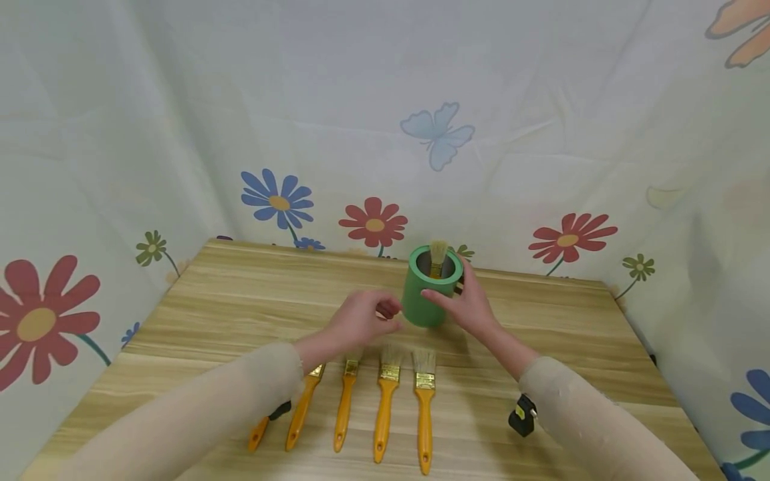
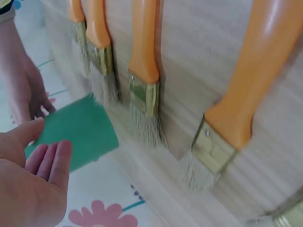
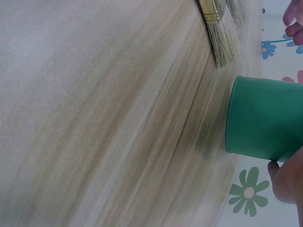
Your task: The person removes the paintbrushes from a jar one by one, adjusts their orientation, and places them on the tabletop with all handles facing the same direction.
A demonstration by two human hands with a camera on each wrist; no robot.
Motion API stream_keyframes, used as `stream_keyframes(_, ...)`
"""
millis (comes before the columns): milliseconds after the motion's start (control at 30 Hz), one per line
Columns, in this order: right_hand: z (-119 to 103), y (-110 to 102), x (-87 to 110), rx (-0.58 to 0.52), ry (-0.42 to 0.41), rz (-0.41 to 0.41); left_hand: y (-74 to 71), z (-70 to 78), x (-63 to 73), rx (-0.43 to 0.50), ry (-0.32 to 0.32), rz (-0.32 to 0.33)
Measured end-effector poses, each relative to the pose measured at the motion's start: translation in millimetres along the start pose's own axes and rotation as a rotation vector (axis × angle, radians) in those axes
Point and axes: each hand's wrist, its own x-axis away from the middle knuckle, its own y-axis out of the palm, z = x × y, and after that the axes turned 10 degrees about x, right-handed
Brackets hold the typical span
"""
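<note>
My right hand (image 1: 472,304) grips the green can (image 1: 421,300) from its right side, thumb across the front near the rim and fingers behind. Inside the can a paintbrush (image 1: 438,254) stands bristles up; its handle is mostly hidden. Just left of the can is my left hand (image 1: 363,317), fingers loosely bent and holding nothing. In the left wrist view, the left hand's fingers (image 2: 59,165) appear close in front of the can (image 2: 83,130). Several paintbrushes with orange handles, such as the rightmost paintbrush (image 1: 424,414), lie in a row nearer me, bristles pointing away.
A wood-grain table (image 1: 541,321) carries everything. Behind it hangs a pale cloth (image 1: 337,133) printed with flowers and butterflies, close to the table's back edge. My left forearm (image 1: 198,407) covers part of the leftmost brushes.
</note>
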Motion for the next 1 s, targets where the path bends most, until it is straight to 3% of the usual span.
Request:
stream_keyframes(167, -1, -1, -0.2, 0.002, 0.005, -0.008, -11.3, 3.0, 0.1, -0.001, -0.008, 0.041)
stream_keyframes(567, 2, 0, -0.6, -0.006, -0.004, -0.014, -21.3, 1.8, -1.7, 0.055, -0.076, 0.088)
stream_keyframes(1000, 1, -12, 4.6, 0.035, -0.014, -0.060, -25.3, -6.5, -14.6, 0.119, -0.053, 0.148)
